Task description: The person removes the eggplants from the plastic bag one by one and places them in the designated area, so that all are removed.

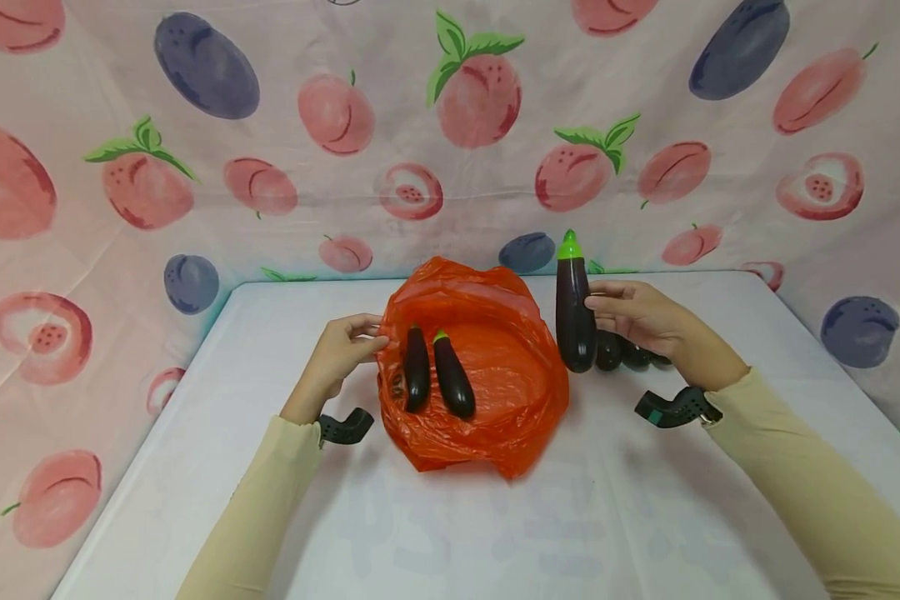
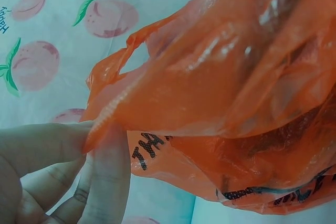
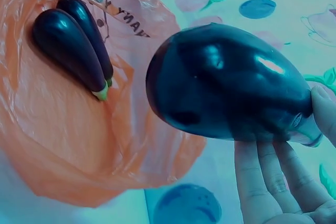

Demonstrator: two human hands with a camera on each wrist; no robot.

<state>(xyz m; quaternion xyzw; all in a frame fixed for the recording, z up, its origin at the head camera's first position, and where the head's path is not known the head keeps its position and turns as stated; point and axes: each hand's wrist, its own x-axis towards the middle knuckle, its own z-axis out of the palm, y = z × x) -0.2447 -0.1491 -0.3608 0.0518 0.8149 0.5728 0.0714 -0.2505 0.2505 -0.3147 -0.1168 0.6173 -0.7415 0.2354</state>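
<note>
Dark eggplant (image 1: 574, 321) upright beside an orange bag (image 1: 513, 383)

The eggplant is glossy purple-black, its bright green cap uppermost and fat end down, at the bag's right edge; two more eggplants (image 1: 454, 382) lie inside the crinkled, open bag on the counter (image 1: 540, 533); the right hand (image 1: 641, 315) reaches in from the right, fingers and thumb clamped on the eggplant's upper part; the left hand (image 1: 342, 348), opposite, pinches the bag's left rim between thumb and fingers.
</note>
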